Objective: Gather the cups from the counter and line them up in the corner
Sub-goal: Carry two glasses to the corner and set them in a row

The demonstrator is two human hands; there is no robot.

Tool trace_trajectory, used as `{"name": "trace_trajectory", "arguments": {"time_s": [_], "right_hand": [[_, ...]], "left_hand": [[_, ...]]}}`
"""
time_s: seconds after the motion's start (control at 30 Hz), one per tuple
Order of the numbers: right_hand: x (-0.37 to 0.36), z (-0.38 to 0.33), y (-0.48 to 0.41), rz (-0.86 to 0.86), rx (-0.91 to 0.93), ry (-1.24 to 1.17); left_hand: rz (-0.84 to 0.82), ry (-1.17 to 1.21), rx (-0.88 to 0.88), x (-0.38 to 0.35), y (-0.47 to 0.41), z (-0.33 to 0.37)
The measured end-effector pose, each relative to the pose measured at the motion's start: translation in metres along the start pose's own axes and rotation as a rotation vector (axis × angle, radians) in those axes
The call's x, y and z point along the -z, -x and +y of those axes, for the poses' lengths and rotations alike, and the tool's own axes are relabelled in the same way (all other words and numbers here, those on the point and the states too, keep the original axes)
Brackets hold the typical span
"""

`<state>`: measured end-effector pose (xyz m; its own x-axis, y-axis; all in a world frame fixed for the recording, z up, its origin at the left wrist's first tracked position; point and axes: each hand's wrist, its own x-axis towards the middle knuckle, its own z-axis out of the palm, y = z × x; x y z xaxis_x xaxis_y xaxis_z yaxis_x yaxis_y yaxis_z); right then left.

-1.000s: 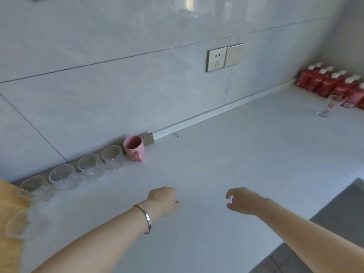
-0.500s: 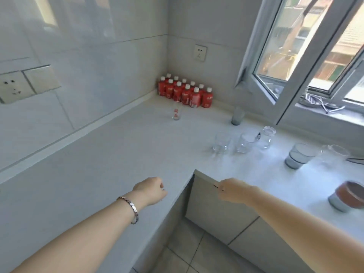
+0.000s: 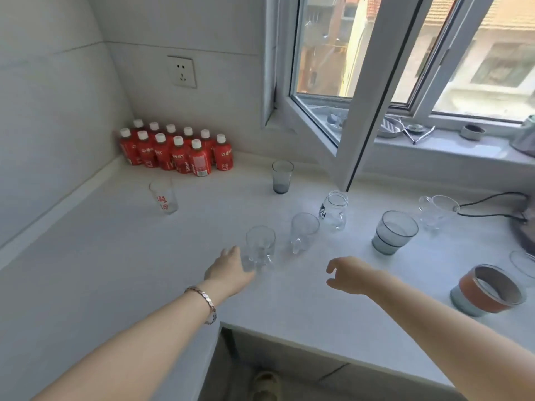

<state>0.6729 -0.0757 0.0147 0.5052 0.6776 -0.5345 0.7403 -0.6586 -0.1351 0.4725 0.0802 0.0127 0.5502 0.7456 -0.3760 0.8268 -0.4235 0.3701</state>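
Several cups stand on the white counter (image 3: 121,256). Nearest is a clear glass mug (image 3: 260,246), with my left hand (image 3: 230,270) open right beside its left side, fingers reaching its base. My right hand (image 3: 351,274) hovers open to the right of it, holding nothing. A second clear mug (image 3: 303,233) and a clear jar-shaped cup (image 3: 334,209) stand behind. Farther off are a grey tumbler (image 3: 281,176), a glass with red print (image 3: 164,196), a wide grey glass (image 3: 393,231), a clear glass mug (image 3: 437,211) and an orange-banded cup (image 3: 489,289).
Red bottles (image 3: 176,150) fill the far corner under a wall socket (image 3: 181,71). An open window sash (image 3: 367,91) juts over the counter near the jar-shaped cup. A black cable (image 3: 489,198) runs along the right. The counter edge (image 3: 289,340) forms an inner corner below my arms.
My view swung right from the wall row of cups to the window corner. Both hands moved forward over the counter, the left opening beside the nearest clear mug.
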Motion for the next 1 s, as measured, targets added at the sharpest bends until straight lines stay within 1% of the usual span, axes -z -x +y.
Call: {"name": "trace_trajectory", "arguments": {"time_s": [0.07,0.2,0.27,0.37,0.43,0.53,0.6,0.7,0.77,0.87,1.0], "right_hand": [[0.010,0.006,-0.022,-0.008,-0.041,-0.026],[0.022,0.014,-0.059,-0.010,-0.109,-0.100],[0.025,0.015,-0.074,-0.026,-0.129,-0.117],[0.030,0.015,-0.092,-0.014,-0.157,-0.113],[0.036,0.011,-0.102,0.067,-0.175,-0.118],[0.045,-0.001,-0.115,0.244,-0.162,-0.166],[0.048,-0.014,-0.127,0.285,-0.136,-0.214],[0.045,-0.032,-0.144,0.187,-0.098,-0.220],[0.038,-0.041,-0.153,0.114,-0.065,-0.145],[0.030,-0.042,-0.162,0.116,0.013,-0.071],[0.037,-0.030,-0.164,0.079,0.160,-0.069]], "left_hand": [[0.021,0.026,0.003,-0.001,-0.035,0.019],[-0.059,-0.008,0.029,-0.009,-0.089,0.040],[-0.101,0.002,0.043,-0.015,-0.104,0.041],[-0.098,0.027,0.036,-0.019,-0.112,0.040],[-0.087,0.051,0.023,-0.017,-0.113,0.036],[-0.079,0.100,0.014,-0.010,-0.112,0.025],[-0.064,0.141,0.022,-0.003,-0.107,0.018],[0.000,0.168,0.057,0.007,-0.093,0.009],[0.045,0.163,0.093,0.011,-0.082,0.007],[0.112,0.175,0.174,0.013,-0.062,0.008],[0.216,0.257,0.310,0.007,-0.027,0.011]]}}
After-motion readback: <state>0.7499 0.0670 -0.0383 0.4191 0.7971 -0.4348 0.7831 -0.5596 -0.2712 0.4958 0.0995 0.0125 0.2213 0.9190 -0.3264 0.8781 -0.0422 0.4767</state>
